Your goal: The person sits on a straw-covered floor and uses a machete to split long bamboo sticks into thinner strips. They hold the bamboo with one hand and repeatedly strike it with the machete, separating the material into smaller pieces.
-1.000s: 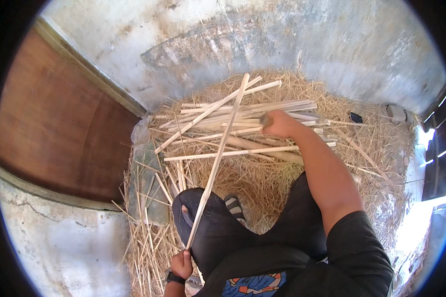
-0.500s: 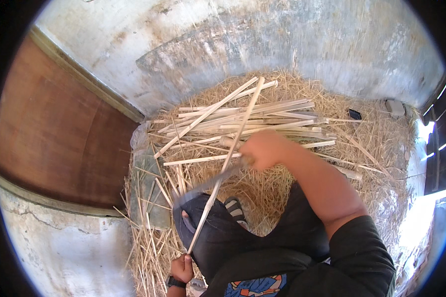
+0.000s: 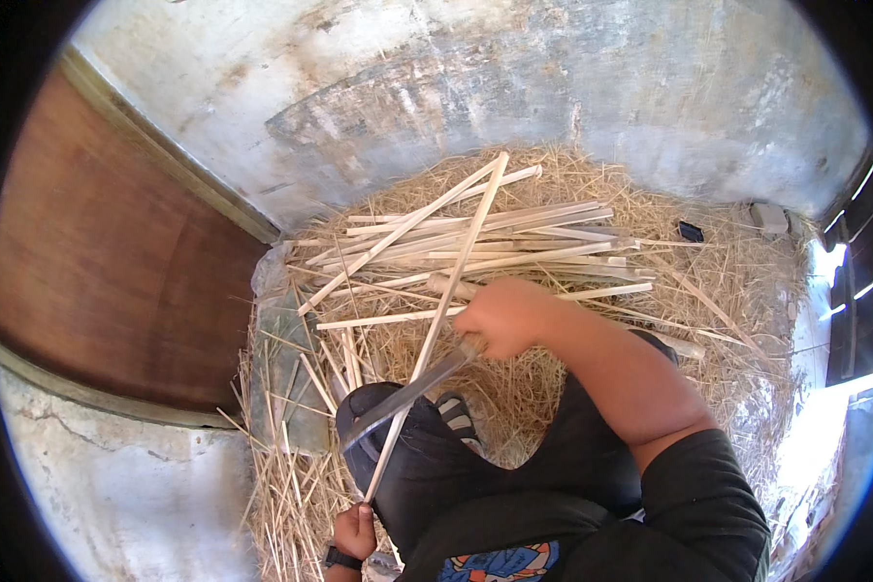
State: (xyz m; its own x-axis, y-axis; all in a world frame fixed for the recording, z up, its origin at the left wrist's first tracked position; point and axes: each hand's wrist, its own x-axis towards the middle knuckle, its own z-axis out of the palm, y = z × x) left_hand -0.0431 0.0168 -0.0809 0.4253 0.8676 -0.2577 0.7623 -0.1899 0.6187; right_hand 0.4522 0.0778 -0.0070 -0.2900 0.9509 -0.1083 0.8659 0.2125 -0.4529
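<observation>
My left hand (image 3: 355, 531), at the lower edge beside my knee, is closed on the lower end of a long pale bamboo strip (image 3: 474, 231). The strip slants up and away, past my thigh, to the far pile. My right hand (image 3: 507, 318) grips the light wooden handle of a machete (image 3: 409, 390), with the handle's butt poking out above the fist. Its long grey blade points down to the left and crosses over the strip above my left thigh. Whether the edge touches the strip, I cannot tell.
More bamboo strips (image 3: 563, 219) lie piled on the straw (image 3: 640, 189) ahead. Thin slivers (image 3: 286, 485) are heaped at the left. A small black object (image 3: 690, 232) and a grey block (image 3: 769, 217) sit far right. A brown door (image 3: 116, 262) and a stained wall (image 3: 553, 87) bound the space.
My right hand has moved slightly down and toward me, and the machete blade sits lower along the strip. My left hand keeps its hold, nearly still.
</observation>
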